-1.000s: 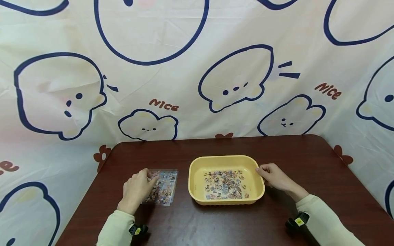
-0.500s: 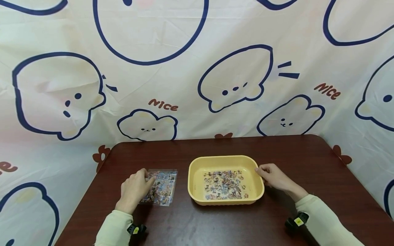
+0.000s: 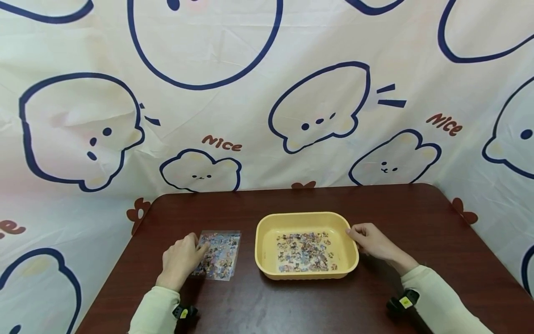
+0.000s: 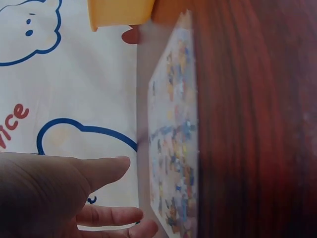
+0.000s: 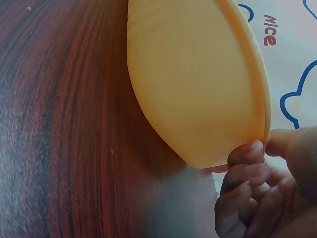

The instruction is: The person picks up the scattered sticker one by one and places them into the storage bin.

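My right hand pinches the right rim of a yellow plastic tray between thumb and curled fingers. The right wrist view shows that grip at the tray's edge. Small multicoloured printed pieces lie in a patch on the tray's floor; their exact kind is too small to tell. Left of the tray, a flat clear packet of similar colourful pieces lies on the table. Over its left side hovers my left hand, thumb extended and fingers loose. In the left wrist view this hand holds nothing, and a gap shows between thumb and packet.
Everything stands on a dark reddish-brown wooden table with rounded far corners. A pale cloth backdrop with blue-outlined cartoon figures hangs behind it and along both sides. Camera straps sit on both wrists.
My left hand has drawn slightly to the left, uncovering more of the packet. The right hand, tray and packet have stayed in place.
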`<state>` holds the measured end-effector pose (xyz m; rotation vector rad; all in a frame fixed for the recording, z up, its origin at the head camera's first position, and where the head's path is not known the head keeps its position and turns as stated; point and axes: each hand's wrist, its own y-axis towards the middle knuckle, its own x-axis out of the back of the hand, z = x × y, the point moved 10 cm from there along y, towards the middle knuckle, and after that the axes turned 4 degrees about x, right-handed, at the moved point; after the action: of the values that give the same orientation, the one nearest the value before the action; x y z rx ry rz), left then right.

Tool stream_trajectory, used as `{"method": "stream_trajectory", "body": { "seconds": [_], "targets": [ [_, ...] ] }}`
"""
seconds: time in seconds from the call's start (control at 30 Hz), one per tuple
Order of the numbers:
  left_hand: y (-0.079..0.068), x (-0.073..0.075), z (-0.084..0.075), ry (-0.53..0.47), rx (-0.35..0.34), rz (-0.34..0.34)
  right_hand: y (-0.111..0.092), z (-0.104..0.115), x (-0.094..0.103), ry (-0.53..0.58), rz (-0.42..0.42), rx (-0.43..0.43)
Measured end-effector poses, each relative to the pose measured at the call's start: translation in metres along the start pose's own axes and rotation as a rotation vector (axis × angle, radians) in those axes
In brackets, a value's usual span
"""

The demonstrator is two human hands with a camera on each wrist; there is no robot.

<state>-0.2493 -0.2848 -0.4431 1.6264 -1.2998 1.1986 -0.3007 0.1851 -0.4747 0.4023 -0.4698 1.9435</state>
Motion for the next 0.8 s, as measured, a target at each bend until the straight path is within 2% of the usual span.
{"method": "stream_trajectory", "body": {
  "seconds": [0.2, 0.47, 0.8],
  "targets": [
    [0.001, -0.005, 0.004, 0.000, 0.013, 0.000, -0.001, 0.000, 0.000, 0.006, 0.000, 0.001],
    [0.004, -0.011, 0.009, 0.004, 0.064, 0.035, -0.001, 0.001, 0.000, 0.003, 0.002, 0.004],
    [0.005, -0.011, 0.016, 0.015, 0.095, 0.052, 0.000, 0.000, 0.000, -0.002, 0.000, 0.000]
  ]
}}
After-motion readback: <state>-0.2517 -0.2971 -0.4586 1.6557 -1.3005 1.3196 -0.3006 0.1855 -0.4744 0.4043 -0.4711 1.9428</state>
